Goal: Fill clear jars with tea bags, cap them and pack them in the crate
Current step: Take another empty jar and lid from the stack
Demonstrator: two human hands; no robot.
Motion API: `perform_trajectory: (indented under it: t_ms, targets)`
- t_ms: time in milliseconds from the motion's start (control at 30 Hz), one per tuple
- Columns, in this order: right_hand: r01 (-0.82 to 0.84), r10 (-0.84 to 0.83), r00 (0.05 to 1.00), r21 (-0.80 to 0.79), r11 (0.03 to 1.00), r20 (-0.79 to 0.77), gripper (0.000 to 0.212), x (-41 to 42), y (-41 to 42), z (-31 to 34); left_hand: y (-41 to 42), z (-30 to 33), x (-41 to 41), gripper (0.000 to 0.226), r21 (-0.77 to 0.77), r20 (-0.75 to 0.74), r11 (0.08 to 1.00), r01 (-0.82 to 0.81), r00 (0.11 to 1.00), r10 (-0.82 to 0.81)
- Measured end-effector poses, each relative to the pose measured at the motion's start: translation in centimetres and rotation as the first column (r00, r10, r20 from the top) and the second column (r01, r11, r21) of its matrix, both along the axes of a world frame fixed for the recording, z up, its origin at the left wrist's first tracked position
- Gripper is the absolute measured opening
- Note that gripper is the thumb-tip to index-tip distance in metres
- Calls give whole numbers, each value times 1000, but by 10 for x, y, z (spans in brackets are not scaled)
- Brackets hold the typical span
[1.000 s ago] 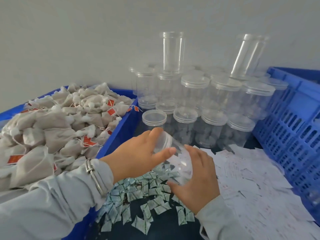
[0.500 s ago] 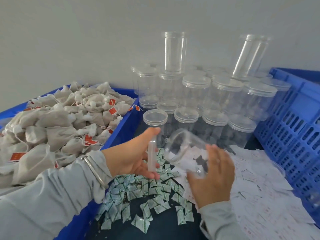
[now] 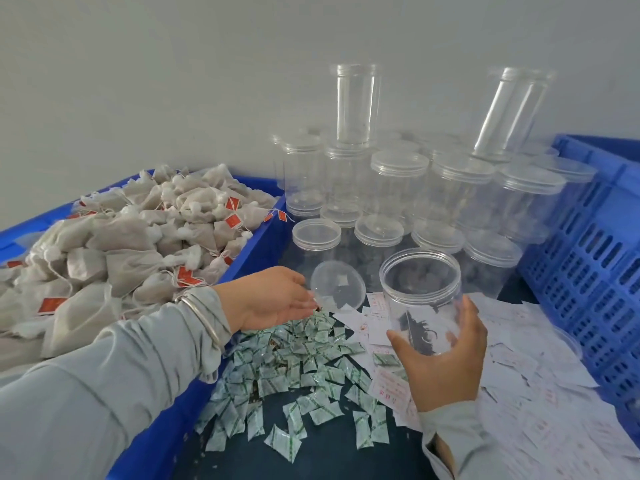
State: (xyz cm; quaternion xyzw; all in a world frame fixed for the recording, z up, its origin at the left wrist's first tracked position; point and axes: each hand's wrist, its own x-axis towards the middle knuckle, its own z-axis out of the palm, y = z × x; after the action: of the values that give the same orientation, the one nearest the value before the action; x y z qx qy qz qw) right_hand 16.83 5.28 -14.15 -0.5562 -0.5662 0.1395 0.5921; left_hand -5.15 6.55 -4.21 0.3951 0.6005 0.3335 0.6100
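An open, empty clear jar (image 3: 420, 289) stands upright just above the table, and my right hand (image 3: 445, 368) grips its lower wall from the near side. Its clear lid (image 3: 338, 285) is off and tilted to the left of the jar, held by its edge in the fingertips of my left hand (image 3: 268, 299). Grey tea bags (image 3: 138, 237) with red tags lie heaped in a blue bin (image 3: 258, 237) on the left. The blue slotted crate (image 3: 588, 258) stands on the right.
Several capped empty jars (image 3: 398, 178) are stacked in rows at the back, with two tall uncapped ones on top. Small green-and-white sachets (image 3: 294, 368) are scattered in the middle of the dark table. White paper slips (image 3: 526, 382) cover the right part.
The lid came off the jar in my left hand. My right hand turned the jar upright from its tilted position and moved it to the right.
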Motion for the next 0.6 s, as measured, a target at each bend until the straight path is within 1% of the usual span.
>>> perform_trajectory:
  t_ms: [33,100,133,167,233,300,367,433,500,533,600]
  targets:
    - [-14,14,1000,-4,1000,-9,108,0,0,-1,-1,-2,1,53,3,-74,999,45,996,-45]
    - [-41,41,999,-21,999,-30,109,-1,-1,-2,-2,-6,1,46,59,-268,991,118,958,-98]
    - [-60,59,997,-34,998,-42,109,-2,-2,-2,-2,-5,1,43,109,-341,983,146,935,-101]
    - [-90,87,995,-46,995,-58,110,-4,-2,-1,-3,-3,0,45,140,-368,976,164,924,-103]
    - [-192,182,975,-72,979,-128,108,-10,-5,1,-7,4,-2,52,186,-326,957,223,933,-154]
    - [-330,311,932,-82,940,-188,104,-22,-11,5,-14,13,-2,57,264,-283,903,340,922,-264]
    - [-435,418,887,-50,899,-198,101,-38,-16,12,-21,21,-2,59,353,-266,843,405,908,-324]
    - [-476,466,860,3,879,-209,99,-55,-21,24,-25,26,-4,59,426,-250,814,394,916,-313]
    - [-517,513,825,48,854,-236,94,-70,-23,39,-25,28,-10,64,505,-254,781,366,928,-271]
    - [-537,533,810,55,842,-243,94,-76,-23,45,-24,28,-14,67,540,-255,763,356,933,-254]
    - [-558,550,800,40,829,-239,99,-86,-20,49,-23,28,-26,72,558,-246,757,341,939,-241]
